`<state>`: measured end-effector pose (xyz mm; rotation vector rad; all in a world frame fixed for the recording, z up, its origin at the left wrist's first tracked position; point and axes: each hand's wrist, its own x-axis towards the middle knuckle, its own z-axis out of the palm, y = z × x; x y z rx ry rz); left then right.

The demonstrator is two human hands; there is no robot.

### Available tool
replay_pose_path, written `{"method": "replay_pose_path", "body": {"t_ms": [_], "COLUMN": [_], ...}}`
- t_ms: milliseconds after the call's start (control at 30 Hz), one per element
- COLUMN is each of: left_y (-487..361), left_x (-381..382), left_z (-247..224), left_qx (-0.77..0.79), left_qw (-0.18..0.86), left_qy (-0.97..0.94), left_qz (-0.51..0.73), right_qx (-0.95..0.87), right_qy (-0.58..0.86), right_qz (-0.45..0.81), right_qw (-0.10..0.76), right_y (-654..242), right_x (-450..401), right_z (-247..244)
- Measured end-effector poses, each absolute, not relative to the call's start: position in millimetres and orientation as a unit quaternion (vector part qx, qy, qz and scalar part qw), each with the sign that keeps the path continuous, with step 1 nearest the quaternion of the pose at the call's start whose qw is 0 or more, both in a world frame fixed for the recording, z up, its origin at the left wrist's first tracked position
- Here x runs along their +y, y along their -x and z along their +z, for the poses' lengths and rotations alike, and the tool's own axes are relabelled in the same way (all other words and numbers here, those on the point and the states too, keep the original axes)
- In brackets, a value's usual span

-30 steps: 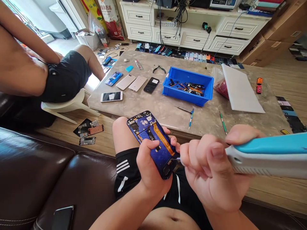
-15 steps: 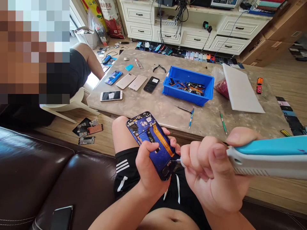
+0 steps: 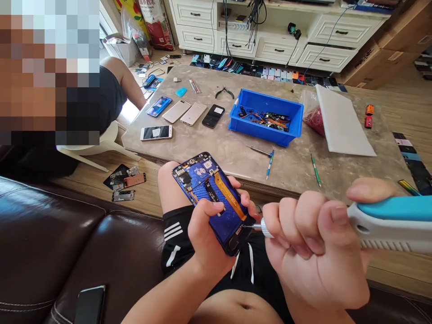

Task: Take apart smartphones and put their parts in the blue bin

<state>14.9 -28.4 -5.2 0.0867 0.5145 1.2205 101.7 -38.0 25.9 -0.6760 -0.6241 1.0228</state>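
Lower centre of frame: left hand (image 3: pixel 205 238) has fingers wrapped round the opened blue phone (image 3: pixel 199 175). Right hand (image 3: pixel 310 243) has fingers closed on a screwdriver (image 3: pixel 391 220), tip at the phone's lower edge. Risk: tip skids under pressure, nicks orange flex cable (image 3: pixel 229 195). Count: five phones on marble table (image 3: pixel 202 153), one blue parts bin (image 3: pixel 263 131).
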Motion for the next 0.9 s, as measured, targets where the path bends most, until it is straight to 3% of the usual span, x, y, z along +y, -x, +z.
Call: {"method": "replay_pose_path", "body": {"t_ms": [900], "left_y": [-22.0], "left_x": [-27.3], "left_z": [5.4], "left_qx": [0.305], "left_qw": [0.743], "left_qy": [-0.032], "left_qz": [0.595], "right_qx": [-0.357], "right_qy": [0.397], "right_qz": [0.463], "right_qw": [0.707], "right_y": [-103.9], "right_x": [-42.8], "right_z": [27.0]}}
